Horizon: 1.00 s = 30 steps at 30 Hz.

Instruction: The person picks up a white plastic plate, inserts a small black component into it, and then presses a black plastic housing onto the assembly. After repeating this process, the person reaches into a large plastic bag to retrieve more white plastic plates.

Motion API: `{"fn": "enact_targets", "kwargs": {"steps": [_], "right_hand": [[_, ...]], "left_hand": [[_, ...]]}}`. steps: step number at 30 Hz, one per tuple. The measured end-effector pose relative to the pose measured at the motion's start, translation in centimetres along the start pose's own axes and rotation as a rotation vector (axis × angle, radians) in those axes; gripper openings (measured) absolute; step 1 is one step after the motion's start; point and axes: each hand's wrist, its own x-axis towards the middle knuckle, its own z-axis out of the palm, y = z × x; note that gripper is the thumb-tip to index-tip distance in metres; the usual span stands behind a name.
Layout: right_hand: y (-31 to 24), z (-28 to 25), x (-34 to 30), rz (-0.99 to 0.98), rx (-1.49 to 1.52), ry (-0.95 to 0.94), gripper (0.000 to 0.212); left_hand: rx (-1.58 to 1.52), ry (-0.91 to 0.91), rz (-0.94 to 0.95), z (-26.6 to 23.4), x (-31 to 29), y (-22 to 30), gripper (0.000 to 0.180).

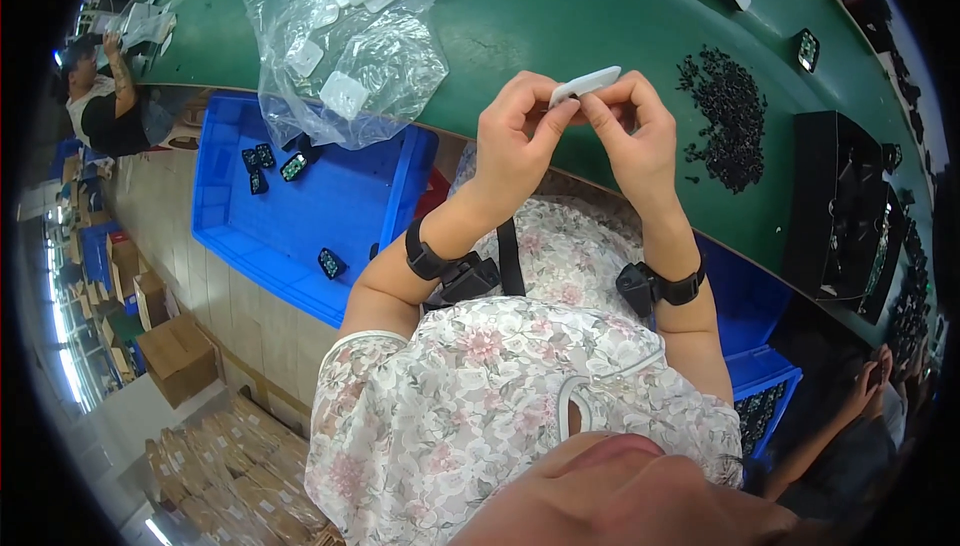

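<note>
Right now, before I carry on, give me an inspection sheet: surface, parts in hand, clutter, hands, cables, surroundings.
Surface: green table, bare between the plastic bag and the black heap.
Parts in hand: one flat white part, held up near the table's edge.
Clutter: the bag, clear and crumpled, with white pieces; the heap of small black parts; an open black box on the right.
Hands: left hand and right hand both grip the white part.
Cables: nothing seen.
Surroundings: blue bin with black-and-green parts; cardboard box; a person far left.
</note>
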Motion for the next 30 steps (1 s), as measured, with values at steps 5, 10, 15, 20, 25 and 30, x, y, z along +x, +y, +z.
{"fn": "enact_targets", "kwargs": {"steps": [5, 10, 15, 20, 25, 30], "right_hand": [[0.0, 0.6, -0.8, -0.086, -0.139, 0.096, 0.012], [-0.9, -0.3, -0.8, -0.235, -0.252, 0.331, 0.02], [0.2, -2.3, -0.3, 0.151, 0.012, -0.004, 0.023], [0.2, -4.7, 0.5, 0.271, 0.202, -0.062, 0.025], [0.1, -6.9, 2.5, 0.294, 0.038, -0.069, 0.028], [0.3, -13.7, 10.2, -0.017, -0.641, 0.112, 0.048]], "left_hand": [[0.196, -0.011, 0.08, -0.3, 0.0, -0.4, 0.006], [-0.12, -0.061, -0.145, 0.1, 0.4, 0.7, 0.008], [-0.055, -0.137, -0.193, 0.5, 0.7, 0.1, 0.008], [0.017, -0.31, -0.196, 1.2, 1.7, 0.3, 0.018], [-0.075, -0.268, -0.343, 2.2, 4.1, -0.6, 0.03], [0.153, -0.232, -0.357, -1.8, 7.7, -2.1, 0.025]]}}
